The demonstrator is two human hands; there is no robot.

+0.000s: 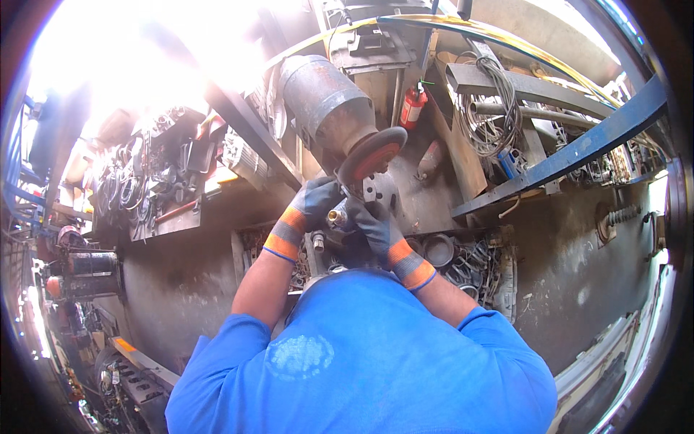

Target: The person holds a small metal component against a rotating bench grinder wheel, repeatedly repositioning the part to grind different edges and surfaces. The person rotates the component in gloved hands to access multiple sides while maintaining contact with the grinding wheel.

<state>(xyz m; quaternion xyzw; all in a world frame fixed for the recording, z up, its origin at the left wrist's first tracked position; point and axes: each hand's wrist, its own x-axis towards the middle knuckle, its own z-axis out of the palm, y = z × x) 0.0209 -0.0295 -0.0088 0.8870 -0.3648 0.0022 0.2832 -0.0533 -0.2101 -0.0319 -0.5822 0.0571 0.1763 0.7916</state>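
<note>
My left hand (312,205) and right hand (370,223) wear matt grey knit gloves with orange cloth cuffs. The grinding wheel (373,153) looks rough and reddish, its motor housing (327,108) dull, dusty painted metal. My blue shirt (361,362) is soft cloth.

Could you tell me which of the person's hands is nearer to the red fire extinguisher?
Right. The right hand is below the red fire extinguisher; the left hand lies farther left.

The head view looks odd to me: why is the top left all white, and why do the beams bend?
In the head view, strong glare washes out the upper left; the fisheye lens bows the blue beam near the rim; the gloved left hand and right hand at the grinding wheel stay fairly sharp.
</note>
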